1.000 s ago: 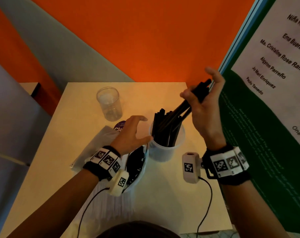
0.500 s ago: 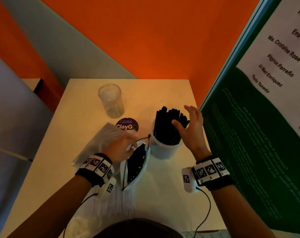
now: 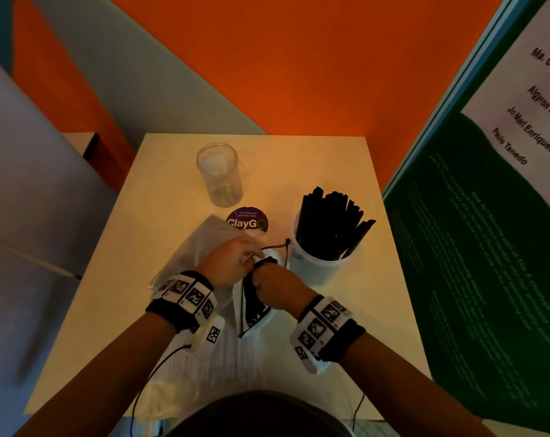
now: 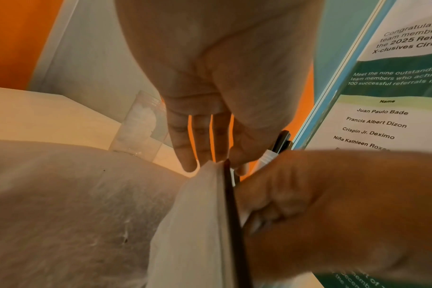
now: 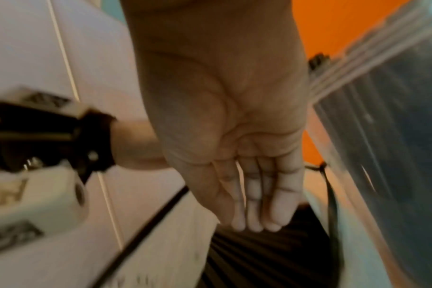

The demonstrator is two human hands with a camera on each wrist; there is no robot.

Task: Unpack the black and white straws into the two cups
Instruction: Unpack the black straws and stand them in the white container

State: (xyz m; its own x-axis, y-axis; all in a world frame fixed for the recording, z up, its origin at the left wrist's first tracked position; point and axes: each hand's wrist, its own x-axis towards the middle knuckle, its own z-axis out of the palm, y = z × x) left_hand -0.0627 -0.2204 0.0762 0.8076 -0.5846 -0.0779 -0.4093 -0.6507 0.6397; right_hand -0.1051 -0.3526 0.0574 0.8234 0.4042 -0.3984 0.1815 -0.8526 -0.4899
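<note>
Overhead head view; close wrist views

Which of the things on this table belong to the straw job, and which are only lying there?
For the job:
- black straws in the white cup
- clear cup, no straws in it
- bag of black straws, both hands at its mouth

Lying about:
- purple ClayGo sticker
- green poster

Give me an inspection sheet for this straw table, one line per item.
Surface: pale table, a purple sticker on it.
Job's things: right cup full of black straws; clear cup empty; white pouch holds more black straws.
Clutter: crumpled plastic bag.
Grips: left hand pinches the pouch mouth; right hand reaches in.
Cables: wrist camera leads.
Surroundings: orange wall, green poster.
</note>
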